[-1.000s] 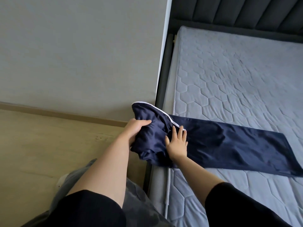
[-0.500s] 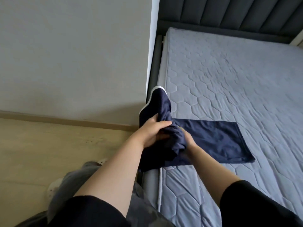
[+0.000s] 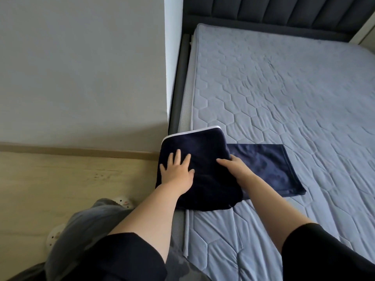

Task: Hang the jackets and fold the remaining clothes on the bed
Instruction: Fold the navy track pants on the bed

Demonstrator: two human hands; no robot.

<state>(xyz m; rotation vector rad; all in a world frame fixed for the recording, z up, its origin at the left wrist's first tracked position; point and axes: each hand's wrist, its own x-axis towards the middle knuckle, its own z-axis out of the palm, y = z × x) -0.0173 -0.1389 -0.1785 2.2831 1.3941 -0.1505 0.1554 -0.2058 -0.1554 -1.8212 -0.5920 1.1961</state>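
A navy blue garment (image 3: 205,151) with thin white piping lies partly folded on the left edge of the grey quilted mattress (image 3: 284,94). Its folded upper layer overhangs the bed edge slightly, and a flat lower layer (image 3: 269,165) sticks out to the right. My left hand (image 3: 177,172) presses flat on the folded layer with fingers spread. At the right side of the fold my right hand (image 3: 233,166) has its thumb on top and its fingers hidden beneath the fabric.
A dark padded headboard (image 3: 284,11) runs along the far end of the bed. A grey wall (image 3: 81,67) with a white corner strip stands left of the bed, above a light wooden floor (image 3: 71,179). My grey trousers and white slippers (image 3: 54,236) are at bottom left.
The bunched end of the garment that both hands held up has been laid over and flattened on the mattress. My left hand has let go and now presses flat.
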